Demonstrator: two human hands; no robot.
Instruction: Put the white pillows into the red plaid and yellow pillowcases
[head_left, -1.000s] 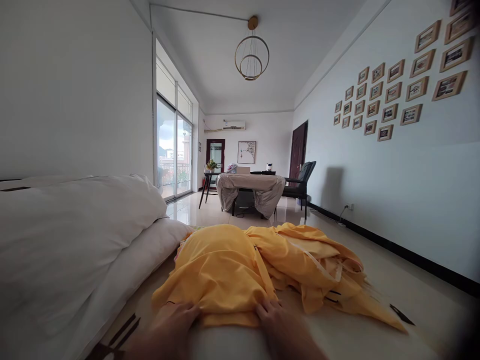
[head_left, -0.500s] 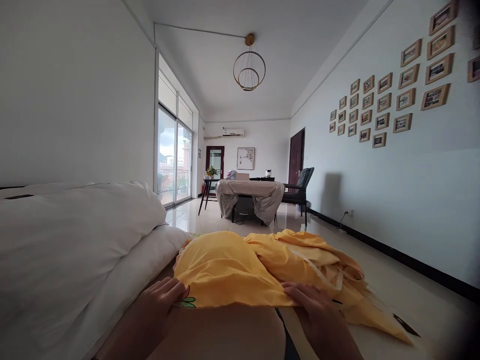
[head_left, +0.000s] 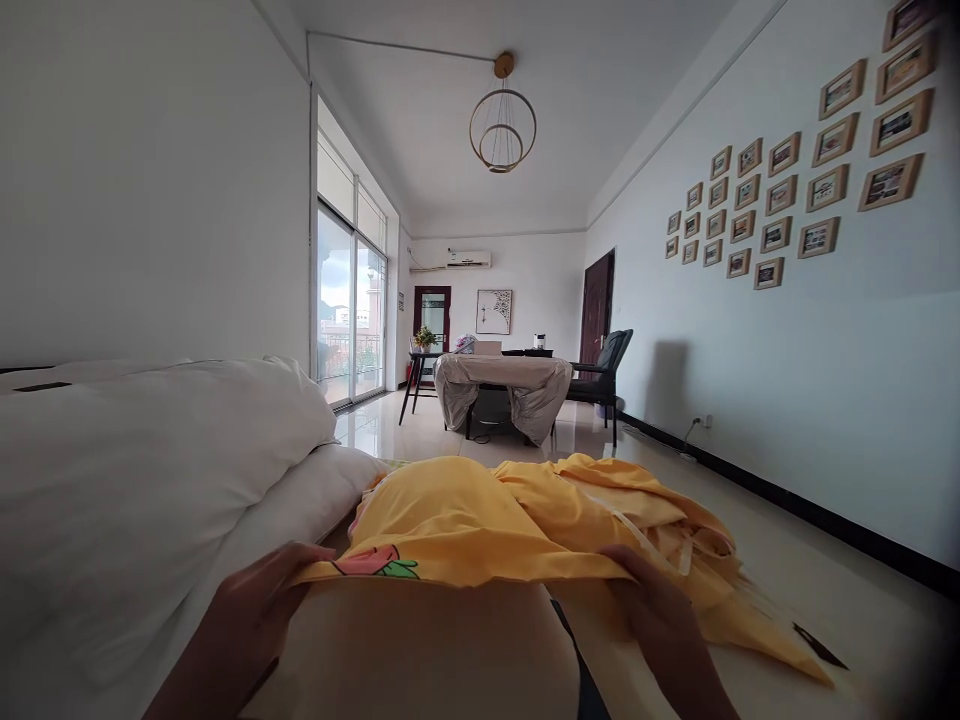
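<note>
A yellow fabric cover lies in front of me, bulging in a smooth mound over something hidden beneath or inside it. Its near edge, printed with a pink and green motif, is stretched between my hands. My left hand pinches the left end of that edge, beside the white pillows. On the right end, my right hand is closed, its fingertips partly hidden by the cloth. More crumpled yellow cloth with a pale strip lies beyond my right hand. Below the held edge is a plain beige surface.
White pillows are piled along the left side. Farther off stand a table draped in a crinkled cover, a black chair and a small stand with a plant. Framed pictures hang on the right wall.
The near edge of the yellow cover has been lifted and pulled wider, with more of its printed motif showing. My left hand moved left, my right hand slightly right and up.
</note>
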